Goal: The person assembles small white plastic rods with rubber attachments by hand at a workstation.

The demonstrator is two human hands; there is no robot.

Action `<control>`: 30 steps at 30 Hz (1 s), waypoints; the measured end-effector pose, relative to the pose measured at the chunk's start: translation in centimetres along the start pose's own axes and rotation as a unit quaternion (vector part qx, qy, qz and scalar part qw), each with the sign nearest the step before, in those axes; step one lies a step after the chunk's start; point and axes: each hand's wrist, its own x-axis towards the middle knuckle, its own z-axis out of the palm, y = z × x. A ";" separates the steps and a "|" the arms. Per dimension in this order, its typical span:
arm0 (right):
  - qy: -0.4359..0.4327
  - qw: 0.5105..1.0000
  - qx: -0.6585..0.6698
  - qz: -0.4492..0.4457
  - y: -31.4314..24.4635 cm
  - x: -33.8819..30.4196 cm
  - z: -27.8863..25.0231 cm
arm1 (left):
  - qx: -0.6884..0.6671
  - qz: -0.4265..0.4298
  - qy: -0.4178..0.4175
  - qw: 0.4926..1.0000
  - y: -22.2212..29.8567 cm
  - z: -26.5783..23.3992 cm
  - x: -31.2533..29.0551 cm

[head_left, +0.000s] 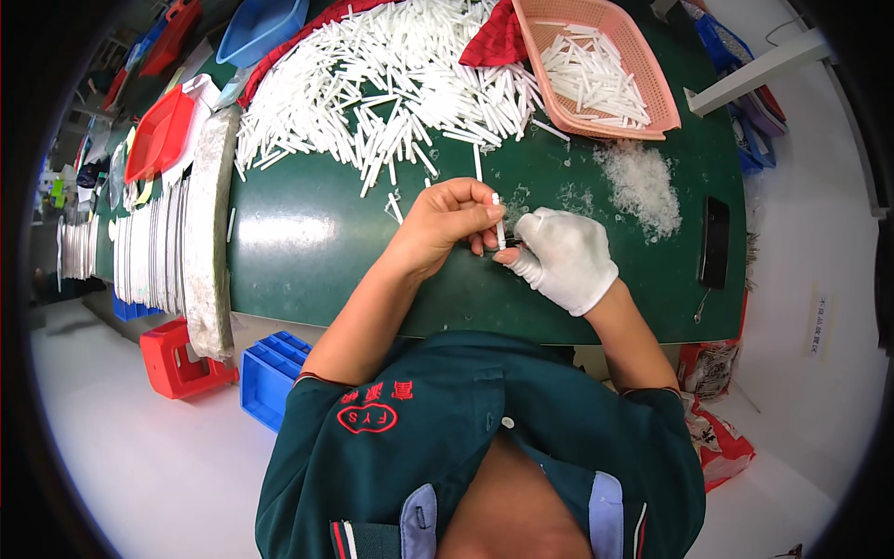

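Between the thumb and fingers of my bare left hand (438, 224), a slim white plastic stick (500, 224) is pinched roughly upright, its top end showing above the thumb. My right hand (568, 256) wears a white glove that leaves the thumb tip bare. It is closed around a small dark tool (513, 241), mostly hidden by the fingers, at the stick's lower part. The right thumb tip is at the stick's bottom end. Ahead of my hands spreads a large heap of similar white sticks (372, 79), with a few loose ones at its near edge.
A pink basket (663, 121) holding white sticks stands at the far right of the green table (307, 270). Fine white shavings (643, 186) lie below it, left of a black flat device (714, 242). Stacked pale sheets (154, 247) and a red tray (158, 135) flank the left side.
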 end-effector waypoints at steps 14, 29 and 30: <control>-0.143 0.987 -0.071 0.012 -0.3 0.6 -0.9 | 0.143 0.005 0.021 0.989 0.1 0.9 -0.5; -0.100 0.993 -0.058 -0.034 0.3 0.1 -0.6 | 0.111 0.032 0.021 0.993 0.3 0.4 0.4; -0.099 0.993 -0.059 -0.033 0.3 -0.1 -0.5 | 0.095 0.026 0.029 0.995 0.3 0.3 0.4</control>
